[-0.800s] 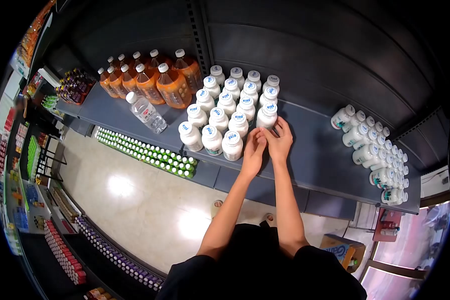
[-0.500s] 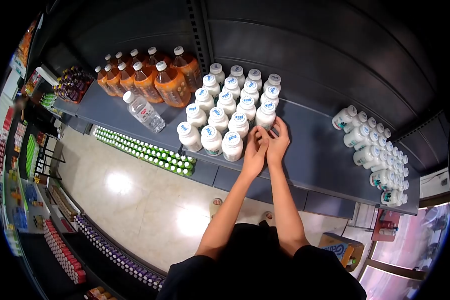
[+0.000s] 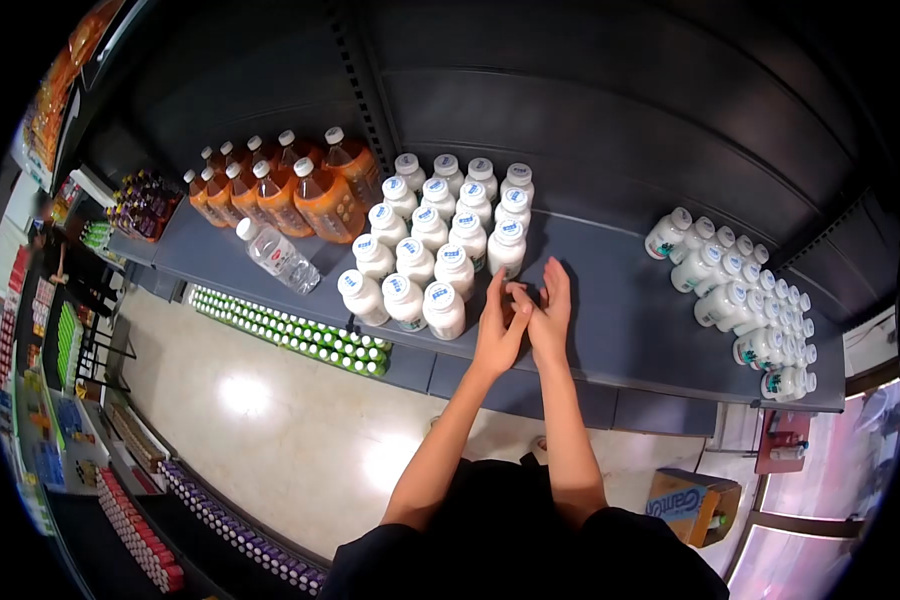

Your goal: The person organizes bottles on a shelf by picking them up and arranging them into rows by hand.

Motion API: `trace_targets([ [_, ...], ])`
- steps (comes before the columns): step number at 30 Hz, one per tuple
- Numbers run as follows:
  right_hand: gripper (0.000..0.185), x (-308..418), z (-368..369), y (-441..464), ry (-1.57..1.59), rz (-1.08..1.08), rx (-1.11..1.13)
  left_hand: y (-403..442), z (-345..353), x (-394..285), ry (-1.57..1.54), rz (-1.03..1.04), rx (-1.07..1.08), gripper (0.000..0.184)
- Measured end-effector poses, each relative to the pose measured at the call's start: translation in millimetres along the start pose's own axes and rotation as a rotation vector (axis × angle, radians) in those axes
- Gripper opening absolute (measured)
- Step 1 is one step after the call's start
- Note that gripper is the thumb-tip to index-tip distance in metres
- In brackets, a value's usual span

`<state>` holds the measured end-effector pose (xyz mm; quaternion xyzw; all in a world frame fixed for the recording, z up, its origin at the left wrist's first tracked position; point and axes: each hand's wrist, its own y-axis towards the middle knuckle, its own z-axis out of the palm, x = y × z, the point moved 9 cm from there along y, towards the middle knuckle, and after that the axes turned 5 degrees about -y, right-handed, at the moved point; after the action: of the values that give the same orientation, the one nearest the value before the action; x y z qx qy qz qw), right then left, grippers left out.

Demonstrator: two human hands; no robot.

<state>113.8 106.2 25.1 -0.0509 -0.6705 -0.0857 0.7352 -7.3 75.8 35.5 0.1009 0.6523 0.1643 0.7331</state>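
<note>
Rows of upright white bottles (image 3: 454, 268) with blue print on their caps stand close together on the dark grey shelf (image 3: 610, 300). Just in front of the bottle at the near right of the group (image 3: 507, 250) are both of my hands, close together. My left hand (image 3: 502, 335) has its fingers stretched toward that bottle's base and holds nothing; whether a fingertip touches it I cannot tell. Beside it, my right hand (image 3: 548, 315) is held edge-on with extended fingers, and it is empty too. The thumbs and some fingers of the two hands overlap.
Left of the white bottles stand large orange drink bottles (image 3: 325, 205) and a tilted-looking clear water bottle (image 3: 278, 255). More white bottles (image 3: 730, 290) line the shelf's right end. Green bottles (image 3: 290, 330) sit lower down. A cardboard box (image 3: 692, 505) rests on the floor.
My hands have drawn back from the near right white bottle and their fingers have straightened. The view has shifted slightly, and the bottles appear lower and further left.
</note>
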Motion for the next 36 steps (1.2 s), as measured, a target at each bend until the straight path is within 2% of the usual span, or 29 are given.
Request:
trace_targets([
  [3,0.068,6,-28,-12,0.044,0.005,-0.030,-5,8,7,-0.091,-0.081,0.076,0.060],
  [5,0.060,11,-49,-11,0.143,-0.015,-0.060,-6,11,4,-0.050,-0.106,0.069,0.048],
  [6,0.045,18,-63,-13,0.141,-0.047,-0.112,-10,13,7,-0.049,-0.121,0.081,0.045],
  [8,0.038,23,-87,-10,0.153,-0.027,-0.181,-10,18,12,-0.130,-0.138,0.036,0.037],
  [12,0.028,26,-126,-10,0.202,-0.028,-0.263,-12,36,2,-0.133,-0.187,0.030,0.034],
  [14,0.028,30,-146,-12,0.206,-0.051,-0.313,-10,55,4,-0.138,-0.223,0.035,0.033],
  [18,0.030,30,-199,-13,0.202,-0.118,-0.465,-12,134,13,-0.135,-0.248,0.195,0.028],
  [21,0.032,41,-248,-19,0.064,-0.207,-0.666,-11,206,19,-0.165,-0.243,0.314,0.025],
  [22,0.042,43,-262,-18,-0.037,-0.207,-0.683,-10,229,21,-0.139,-0.211,0.360,0.026],
  [24,0.049,51,-289,-21,-0.235,-0.237,-0.823,-2,270,25,-0.009,-0.134,0.464,0.031],
  [25,0.053,55,-302,-24,-0.339,-0.244,-0.891,1,285,26,0.001,-0.117,0.464,0.034],
  [26,0.061,55,-313,-19,-0.309,-0.243,-0.890,5,300,26,0.012,-0.095,0.465,0.036],
  [29,0.063,52,-342,0,-0.248,-0.265,-0.946,14,335,29,-0.001,-0.088,0.463,0.048],
  [31,0.064,41,-360,12,-0.183,-0.275,-0.946,10,353,33,-0.077,-0.165,0.477,0.053],
  [33,0.064,36,-356,17,-0.197,-0.253,-0.953,7,365,42,-0.205,-0.261,0.423,0.053],
  [36,0.061,60,-352,7,-0.287,-0.252,-0.967,4,364,34,-0.100,-0.207,0.330,0.050],
])
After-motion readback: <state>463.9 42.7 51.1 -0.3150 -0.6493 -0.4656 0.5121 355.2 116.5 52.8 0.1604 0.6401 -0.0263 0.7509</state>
